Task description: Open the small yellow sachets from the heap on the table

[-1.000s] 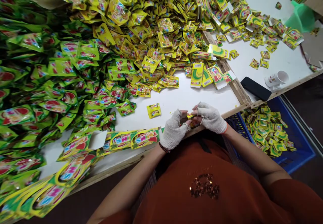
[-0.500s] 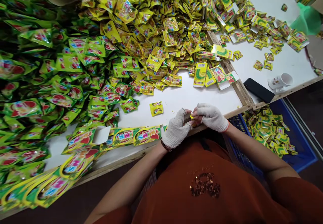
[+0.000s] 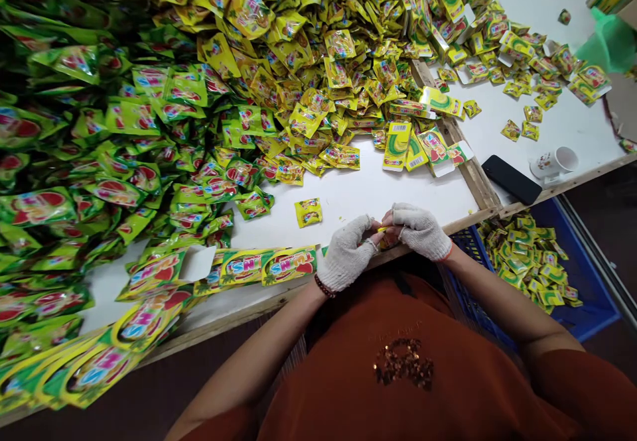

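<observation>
Both hands, in white fingerless knit gloves, meet at the table's front edge. My left hand and my right hand pinch a small yellow carton between their fingertips; most of it is covered by the fingers. Left of my left hand lies a row of flattened, printed candy boxes, running along the edge. A yellow candy sachet pair rests on the white tabletop just beyond my hands. Farther back, beyond my right hand, are a few yellow-green boxes, one with an open flap.
Heaps of green sachets and yellow sachets cover the left and back. A wooden strip divides the table. Right of it lie a black phone and a white cup. Below stands a blue crate holding filled boxes.
The fingers have shifted slightly on the carton, and the fingertips of both hands now sit closer together. The view has moved a little; the surrounding things stay in place.
</observation>
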{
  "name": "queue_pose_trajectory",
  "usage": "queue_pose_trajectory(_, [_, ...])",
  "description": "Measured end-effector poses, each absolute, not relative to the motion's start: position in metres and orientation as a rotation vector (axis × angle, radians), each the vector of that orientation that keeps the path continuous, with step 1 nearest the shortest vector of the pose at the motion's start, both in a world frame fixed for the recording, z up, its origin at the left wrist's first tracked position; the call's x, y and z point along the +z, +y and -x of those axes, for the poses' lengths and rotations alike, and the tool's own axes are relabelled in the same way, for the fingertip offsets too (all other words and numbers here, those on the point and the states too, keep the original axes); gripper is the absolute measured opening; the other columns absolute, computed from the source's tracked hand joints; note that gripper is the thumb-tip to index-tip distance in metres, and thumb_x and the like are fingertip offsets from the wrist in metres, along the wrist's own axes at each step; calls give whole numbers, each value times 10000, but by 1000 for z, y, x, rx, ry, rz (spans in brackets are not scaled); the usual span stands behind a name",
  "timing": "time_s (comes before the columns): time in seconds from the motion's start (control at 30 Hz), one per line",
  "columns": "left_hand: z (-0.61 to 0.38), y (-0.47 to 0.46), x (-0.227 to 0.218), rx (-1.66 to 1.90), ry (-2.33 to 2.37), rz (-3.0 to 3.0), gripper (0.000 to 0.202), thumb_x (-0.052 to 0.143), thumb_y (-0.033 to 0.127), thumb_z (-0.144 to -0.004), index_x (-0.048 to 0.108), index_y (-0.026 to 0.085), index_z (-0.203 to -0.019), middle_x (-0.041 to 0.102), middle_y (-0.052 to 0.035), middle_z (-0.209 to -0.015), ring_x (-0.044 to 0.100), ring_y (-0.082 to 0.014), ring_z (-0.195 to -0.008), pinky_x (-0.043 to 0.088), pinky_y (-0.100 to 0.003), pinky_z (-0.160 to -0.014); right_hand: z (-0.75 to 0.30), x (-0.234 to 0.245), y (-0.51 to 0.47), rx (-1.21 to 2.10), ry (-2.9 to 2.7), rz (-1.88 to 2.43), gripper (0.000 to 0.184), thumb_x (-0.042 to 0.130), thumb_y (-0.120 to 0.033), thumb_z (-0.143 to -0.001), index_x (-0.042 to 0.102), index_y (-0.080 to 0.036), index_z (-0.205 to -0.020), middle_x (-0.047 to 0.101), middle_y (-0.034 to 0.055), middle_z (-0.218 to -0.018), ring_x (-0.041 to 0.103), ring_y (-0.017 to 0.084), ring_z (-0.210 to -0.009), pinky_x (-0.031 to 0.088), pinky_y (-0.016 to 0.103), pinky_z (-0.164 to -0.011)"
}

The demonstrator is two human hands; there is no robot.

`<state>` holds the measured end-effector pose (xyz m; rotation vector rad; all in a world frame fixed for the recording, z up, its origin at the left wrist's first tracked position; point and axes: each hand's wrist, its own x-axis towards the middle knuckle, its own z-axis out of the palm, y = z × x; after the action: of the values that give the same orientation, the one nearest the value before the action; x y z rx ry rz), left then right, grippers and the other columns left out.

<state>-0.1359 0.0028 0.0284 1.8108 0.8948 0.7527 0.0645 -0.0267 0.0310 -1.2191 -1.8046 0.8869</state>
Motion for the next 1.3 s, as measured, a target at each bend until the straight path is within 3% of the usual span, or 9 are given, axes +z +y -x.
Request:
queue_pose_trajectory(0.2, [140, 23, 39, 741, 733, -2349, 187, 538, 206, -923, 671, 173, -795, 676, -46, -825, 617, -148, -758, 469, -258, -679, -68, 18, -30, 910, -1621, 1451, 157, 634, -186, -796, 695, -183, -941, 693, 31, -888, 634, 175, -840, 514, 314, -806])
queue_pose_trajectory(0.37, [142, 20, 25, 870, 696, -2478, 178, 513, 164, -920, 670, 175, -835, 681, -65, -893, 614, -144, -793, 470, -240, -688, -65, 13, -32, 855, -1632, 1356, 154, 609, -165, -831, 711, -201, -941, 670, 29, -884, 623, 158, -830, 515, 289, -781])
queue_pose_trajectory(0.5, [143, 15, 17, 825, 618, -2642, 174, 495, 176, -909, 658, 178, -847, 641, -64, -823, 579, -156, -716, 444, -258, -624, -64, 12, -34, 742, -1759, 1176, 304, 540, -72, -820, 734, -225, -997, 635, 50, -954, 613, 157, -881, 511, 279, -766])
queue_pose_trajectory(0.6, [145, 16, 21, 768, 662, -2562, 167, 500, 221, -921, 657, 193, -968, 669, -76, -938, 628, -170, -834, 485, -264, -713, -65, 12, -33, 775, -1775, 1200, 287, 544, -87, -819, 740, -217, -983, 623, 50, -913, 608, 159, -850, 510, 281, -740])
queue_pose_trajectory(0.73, [157, 24, 34, 452, 1026, -2357, 296, 605, 346, -872, 610, 203, -1131, 688, -95, -1053, 658, -230, -935, 503, -317, -791, -75, 15, -25, 844, -1613, 1435, 179, 589, -180, -830, 727, -194, -942, 641, 37, -863, 607, 172, -831, 517, 321, -789])
queue_pose_trajectory(0.93, [174, 33, 40, -126, 1051, -2428, 136, 673, 210, -676, 608, 203, -795, 633, -67, -759, 617, -237, -715, 452, -313, -675, -101, 34, -19, 462, -1622, 1717, 134, 672, -270, -812, 717, -186, -906, 619, 94, -1000, 594, 255, -991, 494, 419, -904])
queue_pose_trajectory(1.07, [174, 36, 42, 56, 1062, -2226, 138, 663, 316, -749, 583, 207, -720, 606, -37, -718, 565, -200, -653, 434, -304, -619, -84, 45, -31, 379, -1625, 1610, 118, 641, -246, -855, 683, -206, -958, 612, 106, -1057, 590, 261, -1061, 483, 433, -961])
queue_pose_trajectory(1.17, [169, 33, 43, 352, 1097, -1815, 172, 618, 371, -819, 594, 200, -824, 655, -18, -764, 596, -174, -681, 481, -285, -618, -58, 39, -40, 654, -1466, 1514, 129, 630, -256, -870, 612, -208, -989, 633, 89, -1030, 624, 225, -995, 514, 411, -938])
queue_pose_trajectory(1.3, [157, 18, 30, 664, 1045, -1299, 332, 670, 388, -794, 527, 178, -1008, 710, -57, -935, 689, -186, -803, 580, -329, -724, -27, 14, -37, 1101, -1084, 1356, 328, 712, -329, -797, 484, -221, -1007, 622, 68, -1051, 663, 183, -932, 563, 351, -866])
